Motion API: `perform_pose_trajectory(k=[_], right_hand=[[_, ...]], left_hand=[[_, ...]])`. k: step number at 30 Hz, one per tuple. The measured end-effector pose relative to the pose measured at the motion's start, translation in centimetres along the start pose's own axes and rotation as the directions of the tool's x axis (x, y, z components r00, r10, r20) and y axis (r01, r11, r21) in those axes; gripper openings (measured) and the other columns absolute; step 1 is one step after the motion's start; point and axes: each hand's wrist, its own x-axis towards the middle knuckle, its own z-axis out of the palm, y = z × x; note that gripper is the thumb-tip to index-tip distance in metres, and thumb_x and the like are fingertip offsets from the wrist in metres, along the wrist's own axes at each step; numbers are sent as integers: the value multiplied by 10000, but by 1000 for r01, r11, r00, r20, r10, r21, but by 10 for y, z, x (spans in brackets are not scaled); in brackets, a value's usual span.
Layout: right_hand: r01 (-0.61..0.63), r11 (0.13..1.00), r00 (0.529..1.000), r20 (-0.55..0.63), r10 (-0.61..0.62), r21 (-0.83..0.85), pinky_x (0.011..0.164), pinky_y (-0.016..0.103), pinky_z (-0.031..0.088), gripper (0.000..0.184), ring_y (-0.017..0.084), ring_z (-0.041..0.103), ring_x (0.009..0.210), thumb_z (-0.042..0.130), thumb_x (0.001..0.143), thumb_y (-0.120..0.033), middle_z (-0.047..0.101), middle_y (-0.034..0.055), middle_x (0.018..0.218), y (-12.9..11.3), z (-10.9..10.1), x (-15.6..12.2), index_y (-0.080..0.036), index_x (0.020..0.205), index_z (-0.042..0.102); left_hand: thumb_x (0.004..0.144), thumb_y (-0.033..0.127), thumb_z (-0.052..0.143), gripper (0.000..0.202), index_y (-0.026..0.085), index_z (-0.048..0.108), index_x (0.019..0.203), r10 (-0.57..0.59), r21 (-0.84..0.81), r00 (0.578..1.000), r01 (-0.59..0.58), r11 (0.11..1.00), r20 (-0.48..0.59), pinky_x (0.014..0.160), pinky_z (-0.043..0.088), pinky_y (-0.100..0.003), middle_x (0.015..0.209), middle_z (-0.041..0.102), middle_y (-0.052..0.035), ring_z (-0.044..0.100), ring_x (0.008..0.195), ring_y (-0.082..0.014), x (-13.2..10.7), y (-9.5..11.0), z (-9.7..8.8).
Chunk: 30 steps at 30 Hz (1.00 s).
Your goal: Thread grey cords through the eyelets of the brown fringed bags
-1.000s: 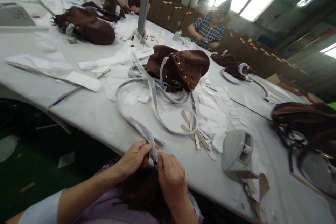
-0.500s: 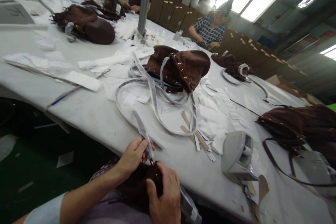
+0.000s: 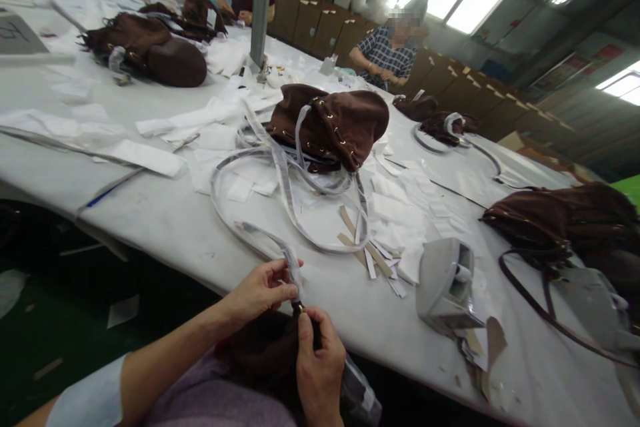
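A dark brown bag rests in my lap, below the table's edge. My left hand pinches a plastic-wrapped strap that rises from the bag and bends away over the tabletop. Just beneath, my right hand is closed, thumb against fingers, at the strap's base, where a small gold-coloured metal piece shows. What exactly lies between those right fingers is mostly hidden. Clear plastic hangs beside my right wrist.
On the white table stands another brown drawstring bag with wrapped straps. Paper strips and a grey tape dispenser lie to the right, with more brown bags beyond. A metal post rises mid-table. Two people work across it.
My right hand has gone from spreading over the bag to pinching at the strap's base. My left hand has shifted slightly right with the strap, which now bends more. The view has shifted slightly.
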Motion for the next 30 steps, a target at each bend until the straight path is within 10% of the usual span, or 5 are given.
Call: perform_pose_trajectory(k=[9,16,30], right_hand=[[-5,998,1000,-28,7,60,644,240,504,188,166,634,687,499,898,-320,674,21,754,7,3,-3,-189,857,628],[-102,985,994,-30,107,137,676,254,519,216,175,641,713,506,893,-357,677,31,777,20,2,-3,-175,885,622],[-242,894,964,-10,265,377,608,239,502,262,158,617,716,579,844,-414,641,26,826,19,5,-7,-200,970,498]], left_hand=[[675,410,751,333,123,604,755,-169,-28,983,171,985,71,413,273,-175,602,558,28,415,418,-39,2,-11,10],[698,432,738,344,112,656,796,-220,-58,965,231,971,145,521,342,-180,635,568,7,464,527,-64,-3,-12,7],[810,348,610,226,167,741,849,79,312,976,-140,940,201,922,413,-316,1059,635,-78,548,1015,-236,-12,-8,13]])
